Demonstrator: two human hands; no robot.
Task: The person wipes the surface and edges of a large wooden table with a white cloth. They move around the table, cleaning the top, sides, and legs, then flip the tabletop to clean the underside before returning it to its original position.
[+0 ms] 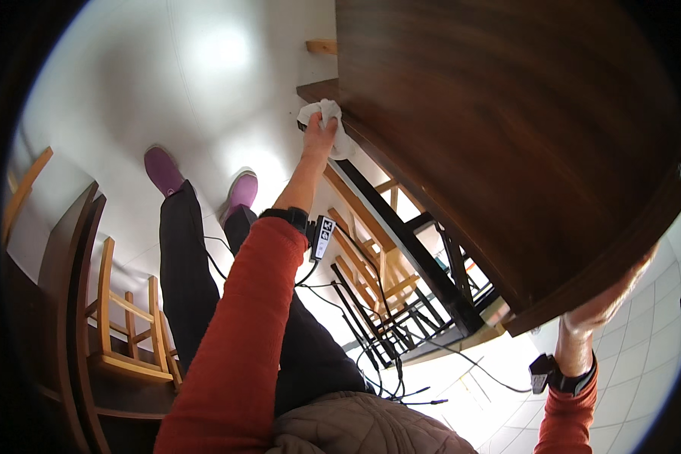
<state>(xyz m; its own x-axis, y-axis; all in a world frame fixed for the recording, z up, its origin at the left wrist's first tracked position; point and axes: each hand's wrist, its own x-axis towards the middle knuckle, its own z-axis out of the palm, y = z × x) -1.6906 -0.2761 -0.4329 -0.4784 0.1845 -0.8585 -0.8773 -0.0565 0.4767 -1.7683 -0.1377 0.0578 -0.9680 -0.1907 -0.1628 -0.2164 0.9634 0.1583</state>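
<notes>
My left hand (pixel 321 133) holds a crumpled white cloth (pixel 340 144) against the lower edge of a dark brown wooden tabletop (pixel 505 142), near its left corner. At the far right, my right hand (pixel 601 303) is at the tabletop's curved outer edge; its fingers are mostly hidden behind the wood, so its grip cannot be made out. A black metal bar (pixel 403 238) runs beneath the tabletop. Each wrist bears a black strap with a small device, and cables hang from them.
Wooden stools (pixel 394 267) and black metal legs stand beneath the tabletop. Loose black cables (pixel 397 363) hang before my waist. At left, another wooden stool (pixel 133 363) rests upside down by dark wooden panels (pixel 71 272). My purple shoes (pixel 162 170) are on the pale floor (pixel 204 113).
</notes>
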